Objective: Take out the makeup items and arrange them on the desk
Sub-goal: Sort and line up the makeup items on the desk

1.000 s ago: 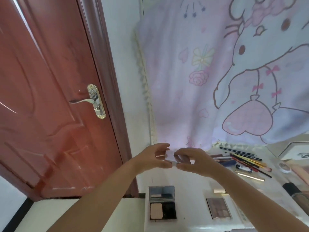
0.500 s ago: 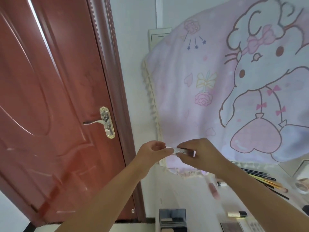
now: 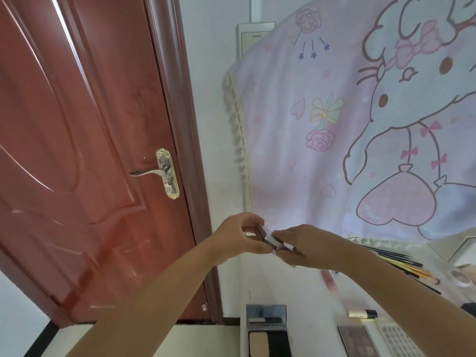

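Left hand [image 3: 239, 237]: fingers pinch the left end of a small flat compact [image 3: 268, 237], held in the air.
Right hand [image 3: 305, 247]: fingers grip the right end of the same compact.
Compact: between both hands, above the white surface [image 3: 304, 300], tilted.
Surface: open powder case [image 3: 268, 331], eyeshadow palette [image 3: 358, 341], pencils [image 3: 401, 264].
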{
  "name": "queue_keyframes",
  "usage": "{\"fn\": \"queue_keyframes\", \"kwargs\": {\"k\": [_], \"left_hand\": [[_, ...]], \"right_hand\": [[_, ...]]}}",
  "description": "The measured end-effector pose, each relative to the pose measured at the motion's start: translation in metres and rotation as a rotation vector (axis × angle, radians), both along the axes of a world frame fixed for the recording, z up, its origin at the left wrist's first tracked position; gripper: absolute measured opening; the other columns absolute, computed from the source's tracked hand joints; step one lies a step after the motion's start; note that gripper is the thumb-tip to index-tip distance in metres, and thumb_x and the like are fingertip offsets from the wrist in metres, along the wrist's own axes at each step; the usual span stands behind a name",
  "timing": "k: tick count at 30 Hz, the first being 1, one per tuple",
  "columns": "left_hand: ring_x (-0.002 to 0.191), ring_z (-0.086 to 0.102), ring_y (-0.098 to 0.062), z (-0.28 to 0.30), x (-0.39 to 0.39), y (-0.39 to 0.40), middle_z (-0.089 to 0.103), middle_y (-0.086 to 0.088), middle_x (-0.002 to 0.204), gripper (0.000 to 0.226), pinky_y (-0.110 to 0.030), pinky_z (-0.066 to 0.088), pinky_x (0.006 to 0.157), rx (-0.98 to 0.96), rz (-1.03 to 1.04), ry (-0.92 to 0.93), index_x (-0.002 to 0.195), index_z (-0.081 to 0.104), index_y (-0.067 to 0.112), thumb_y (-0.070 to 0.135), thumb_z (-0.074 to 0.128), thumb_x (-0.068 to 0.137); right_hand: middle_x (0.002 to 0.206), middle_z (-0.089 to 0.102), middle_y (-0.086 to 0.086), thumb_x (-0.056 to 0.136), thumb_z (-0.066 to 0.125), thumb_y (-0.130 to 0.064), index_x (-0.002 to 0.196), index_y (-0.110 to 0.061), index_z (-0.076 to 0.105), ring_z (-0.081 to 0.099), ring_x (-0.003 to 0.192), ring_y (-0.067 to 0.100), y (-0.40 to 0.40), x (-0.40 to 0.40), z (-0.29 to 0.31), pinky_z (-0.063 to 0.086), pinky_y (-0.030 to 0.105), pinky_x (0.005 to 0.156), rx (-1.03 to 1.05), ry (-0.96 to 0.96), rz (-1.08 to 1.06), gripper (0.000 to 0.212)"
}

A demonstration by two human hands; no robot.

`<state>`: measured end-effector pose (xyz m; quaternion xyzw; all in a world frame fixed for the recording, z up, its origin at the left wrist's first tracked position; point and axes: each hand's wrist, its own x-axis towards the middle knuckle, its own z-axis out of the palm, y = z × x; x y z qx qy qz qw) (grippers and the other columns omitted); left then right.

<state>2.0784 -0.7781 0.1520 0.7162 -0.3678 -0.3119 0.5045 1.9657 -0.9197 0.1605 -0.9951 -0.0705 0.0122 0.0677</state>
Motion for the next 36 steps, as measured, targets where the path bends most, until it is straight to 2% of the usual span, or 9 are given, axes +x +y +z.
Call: {"fn": "queue_keyframes", "kwargs": {"k": [7,10,13,16,19,23,27,32,36], "left_hand": [[0.109,0.053,-0.012,-0.011,0.006,-0.002,0.058,0.003,0.104,0.050,-0.026,0.048,0.093,-0.006,-0.001,0.067,0.111,0.051,0.015,-0.008,0.071,0.071],[0.112,0.052,-0.015,-0.015,0.013,-0.003,0.057,-0.002,0.112,0.051,-0.026,0.048,0.090,-0.055,0.027,0.125,0.113,0.051,0.013,-0.012,0.068,0.072],[0.107,0.053,-0.010,-0.019,0.012,-0.005,0.057,0.002,0.110,0.053,-0.021,0.053,0.082,-0.077,-0.011,0.159,0.113,0.050,0.013,-0.016,0.065,0.072],[0.104,0.053,-0.003,-0.026,0.012,-0.010,0.055,0.005,0.107,0.055,-0.015,0.054,0.075,-0.072,-0.059,0.184,0.114,0.048,0.014,-0.019,0.063,0.072],[0.104,0.053,0.004,-0.035,0.008,-0.017,0.056,0.010,0.108,0.056,-0.010,0.051,0.073,-0.049,-0.138,0.197,0.109,0.050,0.021,-0.020,0.061,0.073],[0.094,0.058,0.015,-0.054,-0.006,-0.027,0.057,0.020,0.104,0.058,-0.007,0.049,0.076,0.027,-0.245,0.172,0.098,0.053,0.032,-0.020,0.061,0.073],[0.094,0.061,-0.006,-0.091,-0.035,-0.039,0.062,0.006,0.105,0.053,-0.007,0.050,0.074,0.158,-0.163,0.041,0.115,0.058,0.015,-0.012,0.067,0.071],[0.094,0.062,-0.018,-0.157,-0.082,-0.058,0.065,-0.007,0.110,0.050,-0.018,0.047,0.077,0.341,-0.017,-0.100,0.119,0.058,0.009,0.001,0.071,0.072],[0.085,0.054,-0.014,-0.204,-0.117,-0.064,0.062,-0.010,0.112,0.059,-0.012,0.041,0.063,0.476,0.176,0.022,0.124,0.050,0.007,-0.004,0.071,0.070]], "right_hand": [[0.081,0.056,-0.003,0.090,0.052,-0.032,0.098,-0.006,0.056,0.051,0.071,0.010,-0.008,0.003,-0.012,0.050,0.029,0.078,0.217,-0.035,-0.043,0.028],[0.098,0.062,0.005,0.077,0.066,-0.039,0.105,-0.007,0.062,0.054,0.087,0.011,-0.014,0.003,-0.020,0.044,0.022,0.077,0.394,-0.118,-0.106,0.043],[0.122,0.058,0.007,0.075,0.074,-0.018,0.118,-0.011,0.058,0.056,0.104,0.012,-0.017,-0.002,-0.027,0.042,0.009,0.087,0.589,-0.097,-0.237,0.047],[0.104,0.062,-0.001,0.073,0.074,-0.008,0.110,-0.020,0.059,0.058,0.090,0.004,-0.019,-0.007,-0.034,0.044,0.001,0.082,0.757,-0.030,-0.302,0.042],[0.083,0.057,-0.014,0.071,0.075,-0.004,0.092,-0.028,0.057,0.060,0.081,-0.001,-0.024,-0.016,-0.042,0.049,0.010,0.086,0.836,-0.034,-0.396,0.037],[0.082,0.059,-0.014,0.069,0.077,-0.007,0.096,-0.021,0.062,0.055,0.076,-0.011,-0.030,-0.036,-0.060,0.043,-0.002,0.071,0.767,-0.036,-0.472,0.034],[0.087,0.066,0.001,0.068,0.078,-0.013,0.090,-0.025,0.062,0.057,0.087,0.002,-0.042,-0.060,-0.093,0.040,-0.003,0.079,0.677,0.007,-0.469,0.030],[0.079,0.059,-0.010,0.068,0.079,-0.018,0.101,-0.007,0.064,0.059,0.086,0.014,-0.064,-0.081,-0.151,0.050,0.029,0.094,0.596,0.171,-0.419,0.038],[0.089,0.060,-0.001,0.077,0.071,-0.024,0.108,-0.006,0.061,0.058,0.094,0.021,-0.078,-0.082,-0.189,0.048,0.024,0.092,0.570,0.372,-0.351,0.037]]}}
